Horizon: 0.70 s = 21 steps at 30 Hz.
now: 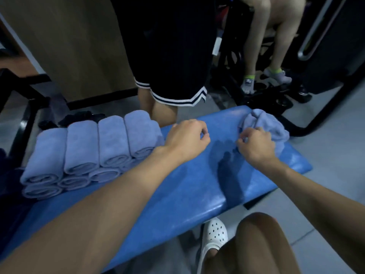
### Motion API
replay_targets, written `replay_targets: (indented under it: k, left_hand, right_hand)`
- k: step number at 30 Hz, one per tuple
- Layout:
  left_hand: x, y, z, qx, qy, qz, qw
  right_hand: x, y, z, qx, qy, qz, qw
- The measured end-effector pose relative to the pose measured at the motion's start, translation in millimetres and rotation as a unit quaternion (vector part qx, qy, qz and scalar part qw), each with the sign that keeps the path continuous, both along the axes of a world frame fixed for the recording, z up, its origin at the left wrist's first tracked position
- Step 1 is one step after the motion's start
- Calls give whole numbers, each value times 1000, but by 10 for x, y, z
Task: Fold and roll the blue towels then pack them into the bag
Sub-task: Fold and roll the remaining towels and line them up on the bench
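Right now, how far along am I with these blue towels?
Done: a two-layer stack of rolled towels sits on the bench. In hand: your right hand grips one crumpled towel; the left hand holds nothing. Left: fold and roll that one, then pack everything.

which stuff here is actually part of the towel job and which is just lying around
Job:
- crumpled towel, gripped by the right hand
- rolled towels, stacked on the blue bench
- left hand, curled, holding nothing

Not part of it:
- dark fabric heap on the floor
- white clog
- wooden panel
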<state>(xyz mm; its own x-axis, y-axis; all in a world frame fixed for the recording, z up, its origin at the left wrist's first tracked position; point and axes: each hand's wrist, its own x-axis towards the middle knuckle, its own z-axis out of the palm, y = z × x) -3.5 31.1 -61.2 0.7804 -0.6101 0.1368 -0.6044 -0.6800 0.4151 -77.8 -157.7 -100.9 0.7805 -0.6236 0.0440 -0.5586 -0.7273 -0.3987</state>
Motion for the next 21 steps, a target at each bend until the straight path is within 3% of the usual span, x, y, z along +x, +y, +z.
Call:
replay_targets:
  k: [2,4,6,9,13,17,21]
  left_hand:
    - [-56,-251,-88,-18,52,8,998]
    - [-81,-447,-186,-21,81,14,996]
    - [-108,-581,-276,-17,106,13,994]
    - [-134,-676,-389,-15,124,6,992]
    - [-135,-672,-467,-16,136,3,991]
    - [-147,-582,-446,-44,130,-31,990]
    - [-133,-348,-411,-136,82,-34,987]
  right_hand:
    - [-161,-278,-50,-34,55,-22,998]
    - [-278,-476,-147,-2,98,-22,995]
    - [-344,-599,-257,12,97,-4,995]
    - [-382,-641,-314,-51,102,25,993]
    - [-407,-587,-328,-79,-15,56,995]
    - [-365,-250,-184,47,-187,191,962]
    - [-331,148,-10,134,-241,239,931]
